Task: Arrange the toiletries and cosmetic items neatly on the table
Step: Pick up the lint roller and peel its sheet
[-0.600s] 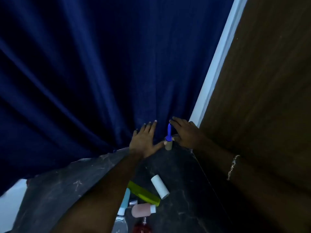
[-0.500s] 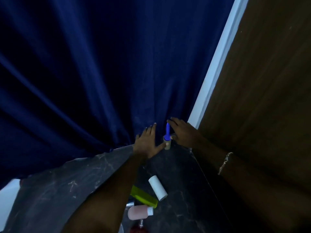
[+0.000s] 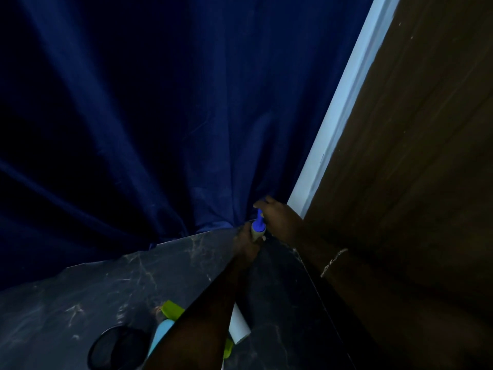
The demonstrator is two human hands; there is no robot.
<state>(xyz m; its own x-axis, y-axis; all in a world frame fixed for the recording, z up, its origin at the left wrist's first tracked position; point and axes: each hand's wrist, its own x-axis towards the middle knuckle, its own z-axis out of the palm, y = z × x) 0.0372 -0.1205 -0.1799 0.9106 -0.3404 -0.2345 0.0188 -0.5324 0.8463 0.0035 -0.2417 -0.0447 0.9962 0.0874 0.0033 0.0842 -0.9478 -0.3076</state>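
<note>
A small beige bottle with a pointed blue cap (image 3: 258,227) stands upright in the far right corner of the black marble table (image 3: 106,284). My left hand (image 3: 246,243) is closed around its beige body from the left. My right hand (image 3: 278,220) pinches the blue cap from the right and above. Nearer to me, partly hidden under my left forearm, lie a lime green tube (image 3: 172,308), a light blue bottle (image 3: 160,333) and a white cylinder (image 3: 240,329).
A dark blue curtain (image 3: 160,116) hangs right behind the table's far edge. A brown wooden panel (image 3: 413,156) with a white strip (image 3: 336,116) borders the table's right side. A dark round object (image 3: 117,345) lies at the near left.
My left hand, earlier flat with spread fingers beside the bottle, has closed around its body. The view has shifted; a dark round object has come into view at the bottom.
</note>
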